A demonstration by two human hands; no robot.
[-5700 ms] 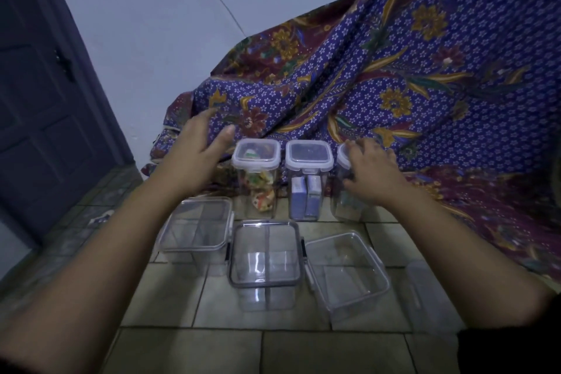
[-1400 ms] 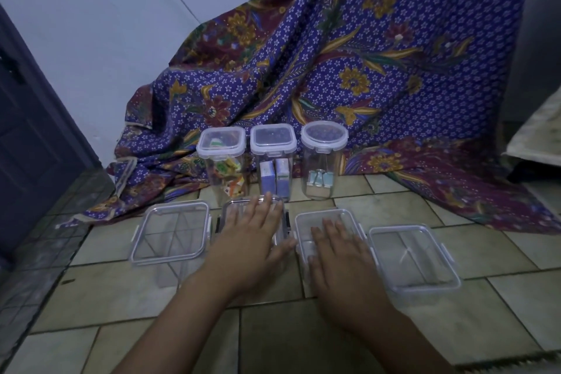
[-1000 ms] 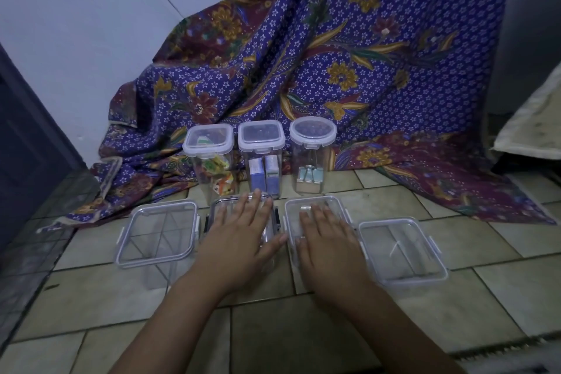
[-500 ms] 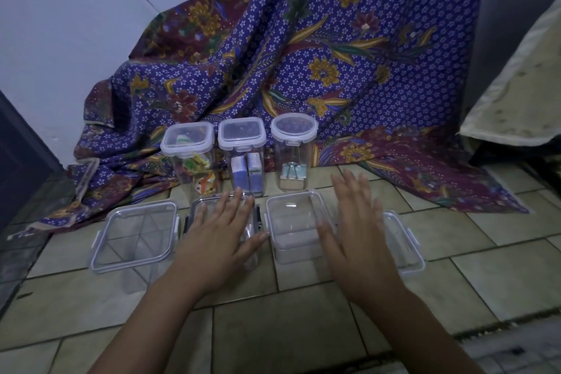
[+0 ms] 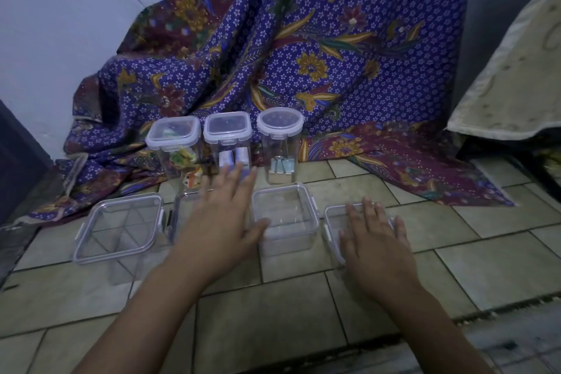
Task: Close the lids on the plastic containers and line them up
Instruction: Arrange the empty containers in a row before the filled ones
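Floor tiles carry three filled lidded jars, empty tubs; left hand, right hand flat, grip released

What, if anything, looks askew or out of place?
Front row isn't straight: the leftmost low container sits turned at an angle, and the rightmost container under the right hand lies nearer the camera than its neighbour. The back-row jars look lined up, lids on. No spill or damage visible.

The single head-worn camera looks forward and down from close above the tiled floor. It faces the patterned cloth draped against the wall, both forearms entering from the bottom edge.
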